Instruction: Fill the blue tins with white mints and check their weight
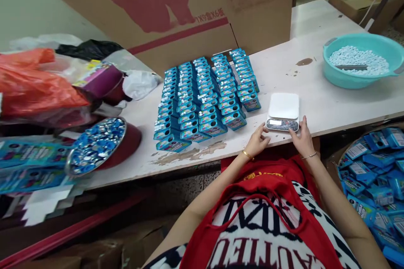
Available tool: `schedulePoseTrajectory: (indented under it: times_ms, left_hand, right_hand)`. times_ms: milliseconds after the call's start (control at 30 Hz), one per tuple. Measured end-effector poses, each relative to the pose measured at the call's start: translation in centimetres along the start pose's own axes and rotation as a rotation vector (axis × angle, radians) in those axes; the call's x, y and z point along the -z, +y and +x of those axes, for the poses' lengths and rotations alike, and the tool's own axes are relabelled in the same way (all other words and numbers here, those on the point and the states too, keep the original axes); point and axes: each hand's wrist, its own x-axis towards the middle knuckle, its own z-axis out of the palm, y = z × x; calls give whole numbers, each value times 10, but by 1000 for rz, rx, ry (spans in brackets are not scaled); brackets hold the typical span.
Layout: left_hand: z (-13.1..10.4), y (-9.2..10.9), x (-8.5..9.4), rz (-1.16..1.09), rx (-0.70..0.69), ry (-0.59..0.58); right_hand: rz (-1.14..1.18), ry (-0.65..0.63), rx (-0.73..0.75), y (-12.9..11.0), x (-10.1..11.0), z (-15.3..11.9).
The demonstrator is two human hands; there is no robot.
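Observation:
A white digital kitchen scale [284,107] lies flat on the table near its front edge, its display lit and its plate bare. My left hand [258,139] is by the scale's front left corner, thumb and fingers apart, nothing held. At the front right corner is my right hand [302,138], spread open, its thumb at the front edge and fingers along the side. To the left, several rows of small blue printed boxes [213,125] stand upright; many have white pellets on top, and some nearer ones show dark round holes.
A turquoise basin [344,80] of white pellets, with a dark flat tool [352,67] in it, stands right. A red bowl [131,138] holds blue and silver pieces. Behind the rows rises a large carton [259,12]. More blue boxes [375,172] fill a container below right.

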Motion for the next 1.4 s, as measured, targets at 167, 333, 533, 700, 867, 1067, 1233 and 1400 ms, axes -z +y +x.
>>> schedulePoseTrajectory:
  times_ms: [167,333,533,700,867,1067,1233,1400]
  left_hand:
    - [5,1,0,-91,-31,7]
    - [2,-1,3,-97,-90,102]
    - [-3,-14,-3,-94,-71,235]
    - [-6,-18,-5,-41,-107,244]
    - [-3,-22,-9,-36,-87,270]
    - [-6,-17,-6,-61,-201,272]
    - [-49,-8,-4,3,-254,-115]
    - [-59,-46,-24,109,123,-415]
  right_hand:
    - [0,-97,34,1,0,18]
    - [-203,29,238,-5,4,22]
    - [-279,-78,470,-5,-12,14]
    - [-308,-127,448,-1,-19,18]
    - [-311,-120,436,-2,-20,20]
    - [-323,-89,394,-1,-22,20]
    - [-185,-20,496,2,-16,19]
    - [-97,79,368,14,6,35]
